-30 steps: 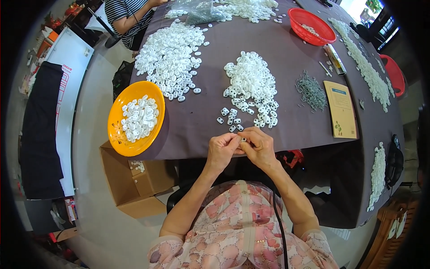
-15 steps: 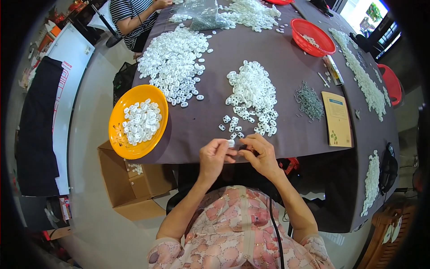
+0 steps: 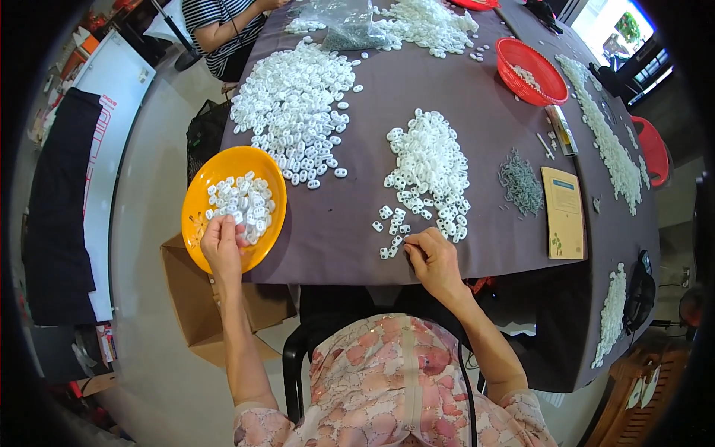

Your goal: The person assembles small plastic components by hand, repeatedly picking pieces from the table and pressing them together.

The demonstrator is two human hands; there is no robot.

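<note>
Over the near side of the yellow bowl [image 3: 195, 242], my left hand [image 3: 225, 247] is closed in a pinch, with a small white plastic piece [image 3: 237, 217] at its fingertips. Many similar oval pieces lie heaped inside that bowl. My right hand [image 3: 434, 261] rests by the table's near edge, thumb and forefinger bent together beside a few loose white two-holed pieces [image 3: 395, 229]. What those fingers hold, if anything, is hidden. Just beyond them spreads a pile of white two-holed pieces [image 3: 432, 160].
A larger heap of white pieces [image 3: 294, 112] covers the table's left side. To the right lie small grey parts [image 3: 521, 182], a tan booklet [image 3: 564, 212] and a red basket [image 3: 530, 74]. An open cardboard box [image 3: 186, 305] stands below the bowl. Another person [image 3: 223, 33] sits far left.
My left hand has moved left, away from the right one, to the yellow bowl with the white piece. My right hand stays near the table edge, its fingers now by the loose pieces.
</note>
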